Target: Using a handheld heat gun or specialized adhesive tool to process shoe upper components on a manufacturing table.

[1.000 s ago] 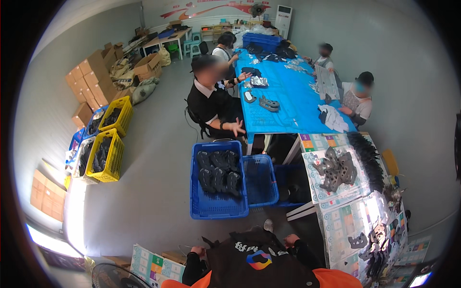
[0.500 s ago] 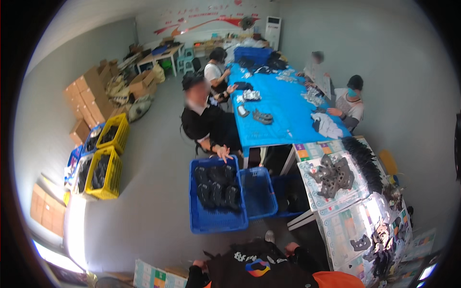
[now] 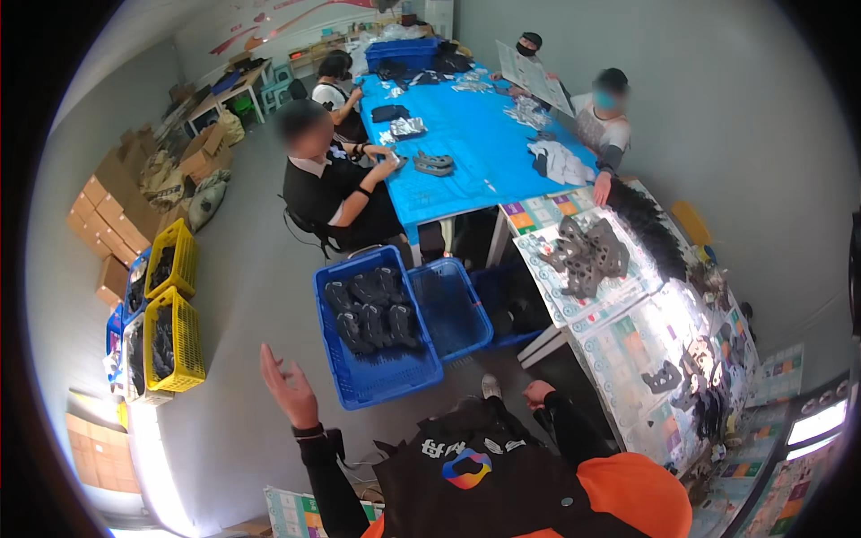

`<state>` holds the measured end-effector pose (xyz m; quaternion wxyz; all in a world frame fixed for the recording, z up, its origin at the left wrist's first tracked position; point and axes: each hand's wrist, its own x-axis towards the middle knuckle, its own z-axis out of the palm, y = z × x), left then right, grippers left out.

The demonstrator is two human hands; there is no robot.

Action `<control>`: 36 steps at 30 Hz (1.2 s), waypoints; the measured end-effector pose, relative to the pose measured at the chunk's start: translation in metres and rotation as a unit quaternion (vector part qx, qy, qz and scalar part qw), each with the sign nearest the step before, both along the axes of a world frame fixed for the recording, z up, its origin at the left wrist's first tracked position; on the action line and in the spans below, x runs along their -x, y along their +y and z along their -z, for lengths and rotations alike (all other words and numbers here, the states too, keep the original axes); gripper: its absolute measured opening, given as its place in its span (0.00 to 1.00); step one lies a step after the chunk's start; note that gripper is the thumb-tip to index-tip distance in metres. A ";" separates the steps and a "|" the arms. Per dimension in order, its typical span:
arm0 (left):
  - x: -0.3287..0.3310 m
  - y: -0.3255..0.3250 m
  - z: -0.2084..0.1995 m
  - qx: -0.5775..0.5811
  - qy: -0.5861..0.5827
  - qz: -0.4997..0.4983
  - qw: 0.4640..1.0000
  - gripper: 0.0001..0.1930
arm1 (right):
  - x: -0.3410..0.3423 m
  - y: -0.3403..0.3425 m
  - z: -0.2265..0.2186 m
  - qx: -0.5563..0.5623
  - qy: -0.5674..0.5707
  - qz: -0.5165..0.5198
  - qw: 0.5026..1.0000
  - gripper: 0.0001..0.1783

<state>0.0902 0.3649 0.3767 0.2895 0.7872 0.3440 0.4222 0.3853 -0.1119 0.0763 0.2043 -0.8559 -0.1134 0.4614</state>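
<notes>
My left hand (image 3: 289, 390) is raised in front of me on the left, fingers apart and nothing in it. It is nearest to a blue crate (image 3: 366, 402) on the floor, without touching it. Inside that crate lie several black padded pieces (image 3: 372, 314), set in rows. Low by my right side, near the leg of the side table, my right hand (image 3: 538, 393) is loosely closed, with nothing visible in it. Dark grey shaped parts (image 3: 587, 255) are piled on the side table (image 3: 560, 309) to the right of my right hand.
A second blue crate (image 3: 453, 309) stands beside the first. A long table with a blue cover (image 3: 475, 184) is ahead; several people work around it. One co-worker (image 3: 336, 179) sits just behind the crates. Yellow crates (image 3: 184, 345) and cardboard boxes (image 3: 112, 215) line the left.
My left hand has risen and spread outward. The view has shifted right. The seated co-worker's hand has left the crate for the table; another reaches an arm to the side table.
</notes>
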 end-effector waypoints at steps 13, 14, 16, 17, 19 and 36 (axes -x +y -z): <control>-0.119 -0.080 -0.142 0.009 -0.213 0.319 0.924 0.35 | 0.059 -0.081 -0.050 0.016 0.045 0.212 0.976 0.14; -0.122 -0.091 -0.155 -0.017 -0.237 0.295 0.925 0.35 | 0.062 -0.086 -0.057 0.012 0.033 0.217 0.976 0.14; -0.124 -0.107 -0.174 -0.039 -0.261 0.282 0.922 0.34 | 0.068 -0.098 -0.064 0.008 0.022 0.233 0.972 0.14; -0.118 -0.112 -0.178 -0.097 -0.264 0.223 0.933 0.30 | 0.069 -0.102 -0.066 0.006 0.024 0.245 0.969 0.14; -0.121 -0.121 -0.189 -0.155 -0.263 0.161 0.938 0.28 | 0.070 -0.110 -0.065 0.004 0.028 0.253 0.967 0.15; -0.203 -0.253 -0.190 -0.354 -0.295 0.137 0.877 0.11 | -0.029 -0.168 -0.108 -0.069 -0.184 0.140 0.970 0.20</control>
